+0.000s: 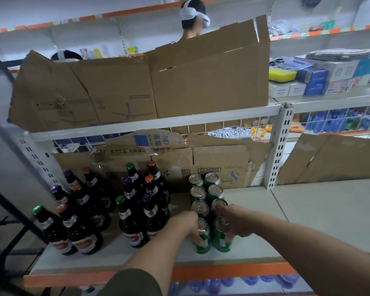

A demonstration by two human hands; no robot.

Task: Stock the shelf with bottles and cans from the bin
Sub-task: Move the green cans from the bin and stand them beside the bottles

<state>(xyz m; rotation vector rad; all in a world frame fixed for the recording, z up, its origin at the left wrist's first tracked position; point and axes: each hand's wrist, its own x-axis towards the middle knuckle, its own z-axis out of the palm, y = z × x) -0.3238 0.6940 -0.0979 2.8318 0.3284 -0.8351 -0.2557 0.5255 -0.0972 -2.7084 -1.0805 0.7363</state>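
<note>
At far left, a dark metal frame (11, 221) is seen just beside the shelf (318, 214). On the shelf's left end, six dark bottles (79, 212) are stood upright in two rows, capped purple, orange and green. Next to these, a second cluster of bottles (141, 201) is set the same way, six counted. Brown cardboard (218, 165) is propped behind everything, against a wire grid (233, 127).

Right of the bottles, green cans (207, 192) are lined in two columns running front to back, four deep, silver tops up. The front-left can (202, 242) is gripped by the left hand (188, 225), fingers curled down its near side, base on the shelf. The front-right can (221, 241) is held by the right hand (233, 218), fingers wrapped over its rim and right side; whether it is fully seated cannot be told.

Further right, a white slotted post (279, 146) is noted at the shelf's back, then bare shelf surface with more cardboard leaning behind. An orange strip (222, 272) is run along the front edge. Above right, small boxes (329, 80) are stacked higher up.
</note>
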